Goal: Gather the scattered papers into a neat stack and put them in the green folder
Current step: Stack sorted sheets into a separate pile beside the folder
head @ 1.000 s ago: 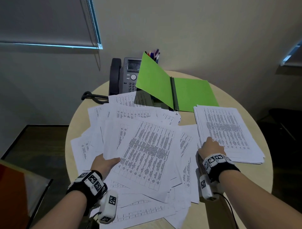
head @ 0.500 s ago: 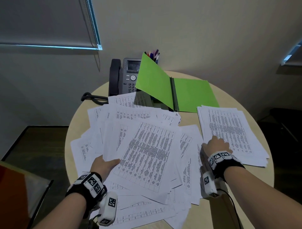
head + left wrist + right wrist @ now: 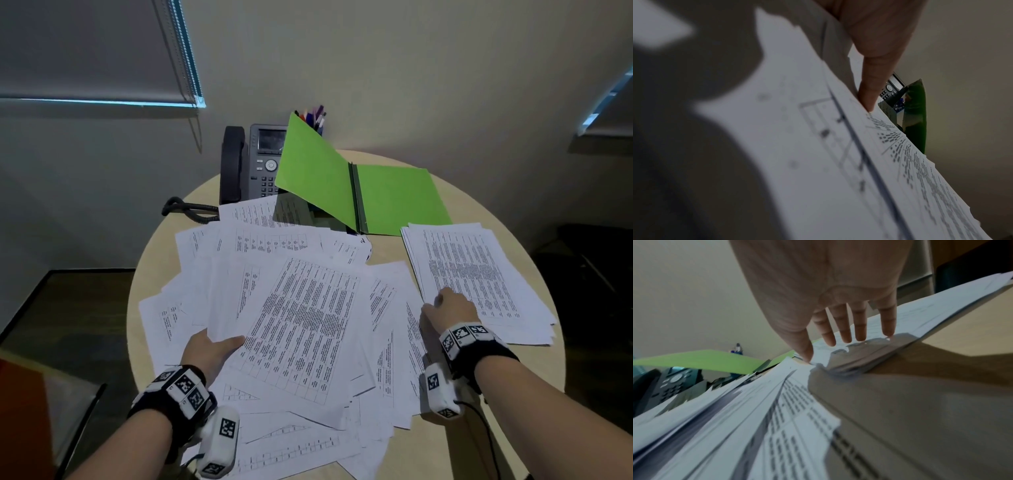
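Scattered printed papers (image 3: 301,325) overlap across the middle and left of the round table. My left hand (image 3: 212,349) grips the near left edge of the top sheets, thumb on top and fingers underneath; the left wrist view shows the thumb (image 3: 869,91) pressed on the paper edge. A gathered stack (image 3: 472,270) lies at the right. My right hand (image 3: 452,308) rests on its near left corner, and in the right wrist view its fingers (image 3: 844,331) lie straight on the stack (image 3: 941,305). The green folder (image 3: 397,195) lies open behind the stack, its left cover raised.
A desk phone (image 3: 253,164) with a coiled cord (image 3: 185,209) stands at the back left, and a pen cup (image 3: 315,120) behind the folder. Bare table (image 3: 534,370) shows near the right edge. An orange object (image 3: 20,411) sits low left, off the table.
The right hand and the stack under it shifted slightly right, then back left. The left hand keeps its hold in about the same place.
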Tool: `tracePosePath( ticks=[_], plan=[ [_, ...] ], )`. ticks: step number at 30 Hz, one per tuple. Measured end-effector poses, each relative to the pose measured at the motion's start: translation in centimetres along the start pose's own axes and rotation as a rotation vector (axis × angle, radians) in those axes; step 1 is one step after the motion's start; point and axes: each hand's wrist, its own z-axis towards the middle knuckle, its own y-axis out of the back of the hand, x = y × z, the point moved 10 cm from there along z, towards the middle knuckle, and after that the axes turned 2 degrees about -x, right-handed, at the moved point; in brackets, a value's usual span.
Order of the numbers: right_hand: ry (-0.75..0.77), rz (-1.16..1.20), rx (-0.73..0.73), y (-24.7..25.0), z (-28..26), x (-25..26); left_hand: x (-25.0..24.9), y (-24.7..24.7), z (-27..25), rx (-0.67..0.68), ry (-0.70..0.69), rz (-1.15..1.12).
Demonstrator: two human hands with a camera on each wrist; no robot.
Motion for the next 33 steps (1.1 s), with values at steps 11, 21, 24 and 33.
tracePosePath(
  ticks=[11, 21, 24, 33],
  plan=[
    [-0.238, -0.004, 0.016, 3.6, 3.5, -8.7, 0.1, -0.5, -1.2, -0.079, 0.026, -0.021],
    [-0.169, -0.022, 0.108, 5.8, 5.4, -14.4, 0.6, 0.3, -1.9, -0.224, 0.028, 0.038],
    [-0.162, -0.088, 0.086, 6.1, 5.7, -14.8, 0.9, 0.4, -1.9, -0.247, 0.043, 0.034],
    [-0.196, -0.089, 0.12, 4.2, 7.6, -16.7, -1.2, 0.3, -4.0, -0.369, -0.022, 0.2]
  ],
)
